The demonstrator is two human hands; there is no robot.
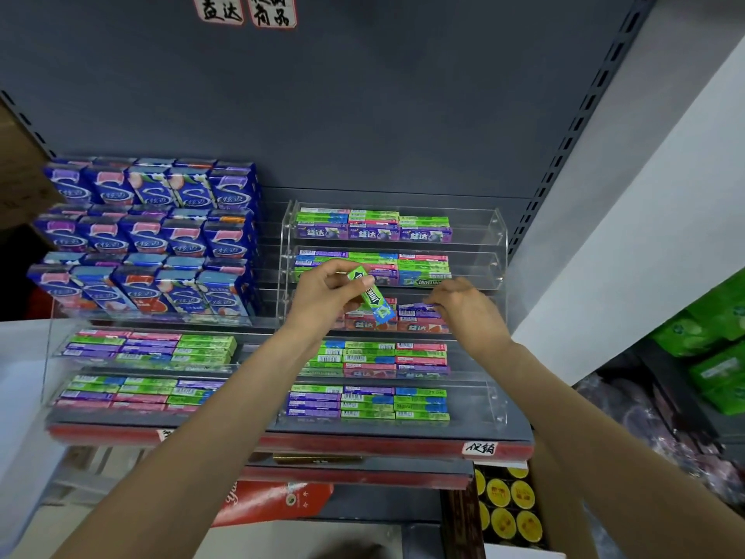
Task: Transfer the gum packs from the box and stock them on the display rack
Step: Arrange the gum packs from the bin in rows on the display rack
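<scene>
up front, a green gum pack [374,297] is pinched tilted in the left hand [326,294], just before the middle tier of the clear display rack [498,252]. the right hand [463,306] holds a purple gum pack [417,307] by its end at that tier's right side. blue cartons [153,236] are stacked beyond the rack's left edge.

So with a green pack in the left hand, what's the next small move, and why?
Probably lower the green Doublemint pack, pinched by the left hand, into the acrylic rack's third tier, once the right hand finishes seating its purple pack there.
</scene>
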